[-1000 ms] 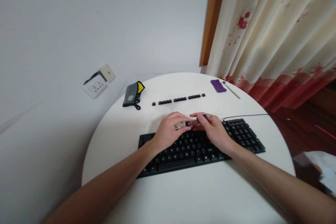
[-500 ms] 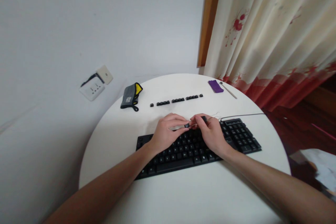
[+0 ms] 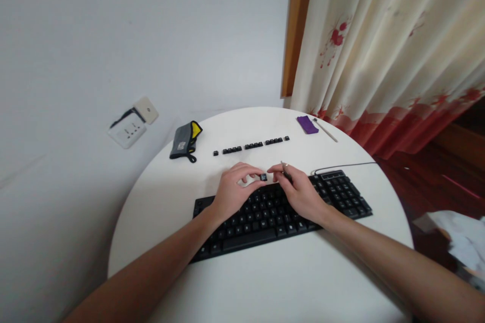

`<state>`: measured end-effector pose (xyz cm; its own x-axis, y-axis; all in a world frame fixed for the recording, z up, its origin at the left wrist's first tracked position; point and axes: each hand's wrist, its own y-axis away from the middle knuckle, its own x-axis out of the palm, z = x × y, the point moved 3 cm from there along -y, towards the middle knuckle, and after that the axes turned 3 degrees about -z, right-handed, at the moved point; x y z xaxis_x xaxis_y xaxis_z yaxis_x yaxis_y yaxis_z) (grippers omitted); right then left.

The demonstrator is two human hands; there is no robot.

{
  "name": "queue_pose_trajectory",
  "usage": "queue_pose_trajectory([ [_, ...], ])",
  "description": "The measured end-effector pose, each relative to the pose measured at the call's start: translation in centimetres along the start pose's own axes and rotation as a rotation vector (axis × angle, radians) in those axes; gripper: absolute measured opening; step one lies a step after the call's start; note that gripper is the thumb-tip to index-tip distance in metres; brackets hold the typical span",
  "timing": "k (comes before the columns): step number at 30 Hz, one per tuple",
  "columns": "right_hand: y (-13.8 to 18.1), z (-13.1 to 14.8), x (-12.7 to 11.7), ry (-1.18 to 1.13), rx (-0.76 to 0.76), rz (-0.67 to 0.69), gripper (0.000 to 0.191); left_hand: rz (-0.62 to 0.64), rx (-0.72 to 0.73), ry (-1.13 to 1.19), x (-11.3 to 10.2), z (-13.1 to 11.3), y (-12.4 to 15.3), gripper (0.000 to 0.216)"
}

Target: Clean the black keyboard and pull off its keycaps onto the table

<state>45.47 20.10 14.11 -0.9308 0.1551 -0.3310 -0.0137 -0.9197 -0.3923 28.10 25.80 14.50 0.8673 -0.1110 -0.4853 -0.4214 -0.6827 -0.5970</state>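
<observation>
One keyboard (image 3: 261, 219) on one round table (image 3: 265, 287). One left hand (image 3: 231, 194) with one loose keycap (image 3: 263, 177), one right hand (image 3: 301, 194) with one thin tool (image 3: 286, 174). Toward the far edge: one keycap row (image 3: 253, 145), one pouch (image 3: 182, 142), one purple block (image 3: 307, 124), one stick (image 3: 325, 130).

The keyboard (image 3: 280, 212) lies on the table (image 3: 265, 282). Over the keyboard's back edge the left hand (image 3: 231, 193) and right hand (image 3: 299, 193) meet, a keycap (image 3: 263, 177) between their fingertips. Behind the keyboard lies a row of keycaps (image 3: 252, 145) — a pouch (image 3: 184, 140) to its back left, a pad (image 3: 307, 124) and a stick (image 3: 325, 129) to its back right.
</observation>
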Motion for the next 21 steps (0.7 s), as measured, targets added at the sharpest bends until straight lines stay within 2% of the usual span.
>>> queue_pose_trajectory([
  [4, 0.12, 0.21, 0.32, 0.065, -0.041, 0.057, 0.016, 0.006, 0.040, 0.027, -0.11, -0.13, -0.06, 0.014],
  [21, 0.30, -0.02, 0.32, 0.116, -0.097, 0.044, 0.011, 0.050, 0.041, 0.055, 0.04, -0.28, -0.16, 0.023],
])
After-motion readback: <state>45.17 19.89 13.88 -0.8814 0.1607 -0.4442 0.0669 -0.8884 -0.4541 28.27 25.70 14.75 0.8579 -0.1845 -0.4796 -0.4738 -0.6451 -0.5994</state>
